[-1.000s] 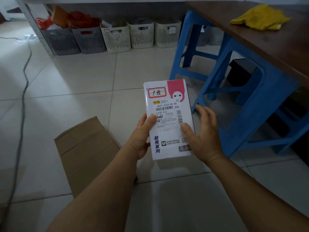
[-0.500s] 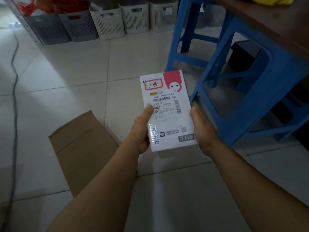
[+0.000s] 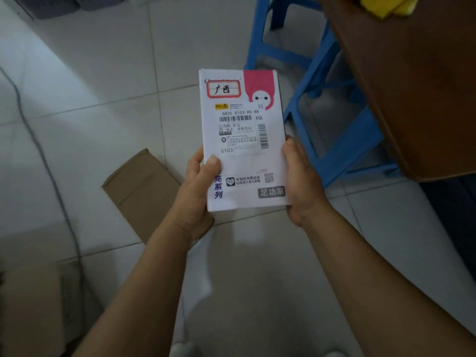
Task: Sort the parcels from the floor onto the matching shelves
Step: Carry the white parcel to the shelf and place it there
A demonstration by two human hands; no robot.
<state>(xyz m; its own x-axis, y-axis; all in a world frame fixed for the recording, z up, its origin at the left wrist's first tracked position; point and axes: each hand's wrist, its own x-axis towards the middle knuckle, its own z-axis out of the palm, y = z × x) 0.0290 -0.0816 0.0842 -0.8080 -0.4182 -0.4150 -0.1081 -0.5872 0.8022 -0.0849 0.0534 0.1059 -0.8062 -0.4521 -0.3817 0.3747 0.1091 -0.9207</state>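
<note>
A flat white parcel [image 3: 242,140] with a pink corner, a barcode label and a red-framed handwritten tag is held face up over the tiled floor. My left hand [image 3: 195,191] grips its lower left edge, thumb on the front. My right hand [image 3: 301,181] clasps its lower right edge. The parcel's underside is hidden.
A flattened cardboard piece [image 3: 144,186] lies on the floor under my left arm; another brown box [image 3: 31,305] sits at the lower left. A blue stool frame [image 3: 329,104] and a brown tabletop [image 3: 412,86] with a yellow cloth [image 3: 386,5] stand at right. A cable [image 3: 46,163] runs along the left.
The view has tilted down and the parcel has come closer, so the baskets at the back have nearly left the frame. My right hand has settled from loosely touching to clasping the parcel's edge.
</note>
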